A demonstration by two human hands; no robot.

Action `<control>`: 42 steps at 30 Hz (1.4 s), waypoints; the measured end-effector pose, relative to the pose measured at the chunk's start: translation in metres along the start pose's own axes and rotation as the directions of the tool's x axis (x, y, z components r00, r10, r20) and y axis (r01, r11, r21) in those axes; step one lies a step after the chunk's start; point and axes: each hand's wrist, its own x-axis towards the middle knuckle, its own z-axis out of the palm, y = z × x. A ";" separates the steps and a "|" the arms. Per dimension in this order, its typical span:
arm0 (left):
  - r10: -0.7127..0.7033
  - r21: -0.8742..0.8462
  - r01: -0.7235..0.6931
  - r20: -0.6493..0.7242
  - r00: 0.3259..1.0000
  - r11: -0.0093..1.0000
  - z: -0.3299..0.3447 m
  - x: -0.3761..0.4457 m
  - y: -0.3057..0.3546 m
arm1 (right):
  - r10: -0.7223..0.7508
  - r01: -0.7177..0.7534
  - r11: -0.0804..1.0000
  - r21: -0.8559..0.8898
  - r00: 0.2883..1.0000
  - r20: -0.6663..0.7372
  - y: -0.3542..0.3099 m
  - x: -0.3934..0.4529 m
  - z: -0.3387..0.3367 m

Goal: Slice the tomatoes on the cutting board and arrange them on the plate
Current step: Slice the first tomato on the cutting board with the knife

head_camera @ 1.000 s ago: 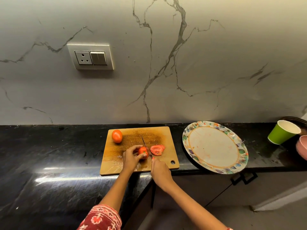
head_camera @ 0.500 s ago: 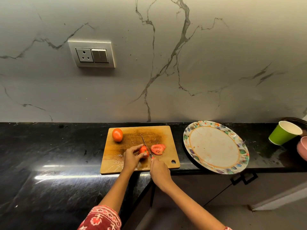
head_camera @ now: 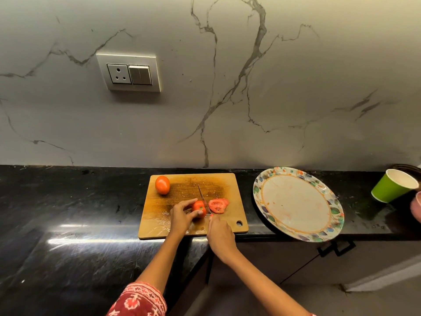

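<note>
While a whole tomato [head_camera: 162, 184] waits at the wooden cutting board's [head_camera: 230, 192] far-left corner, left hand [head_camera: 181, 216] pinches the half-cut tomato [head_camera: 198, 207], right hand [head_camera: 220, 233] grips the knife [head_camera: 203, 198] mid-slice — cut slices [head_camera: 218, 205] beside it, floral plate [head_camera: 332, 210] bare. Next: finish the stroke, fingers clear.

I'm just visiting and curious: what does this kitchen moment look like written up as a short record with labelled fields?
Setting: black counter against a marble-look wall
Cutting board: wooden, on the counter
Whole tomato: untouched, at the board's far left corner
Tomato being cut: held by the left hand
Knife: gripped by the right hand, blade against the held tomato's right side
Cut slices: lying on the board, right of the blade
Plate: patterned rim, no slices on it yet
Green cup: far right, tilted
</note>
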 end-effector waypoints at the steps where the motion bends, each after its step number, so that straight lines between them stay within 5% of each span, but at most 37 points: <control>1: 0.003 0.009 -0.003 0.000 1.000 1.000 0.000 0.001 -0.001 | -0.002 0.002 1.000 0.004 1.000 0.002 0.000 0.000 0.000; 42: 0.031 0.105 -0.030 -0.009 0.999 0.994 0.003 0.001 0.003 | -0.013 0.015 0.998 -0.065 1.000 0.017 0.000 0.005 0.004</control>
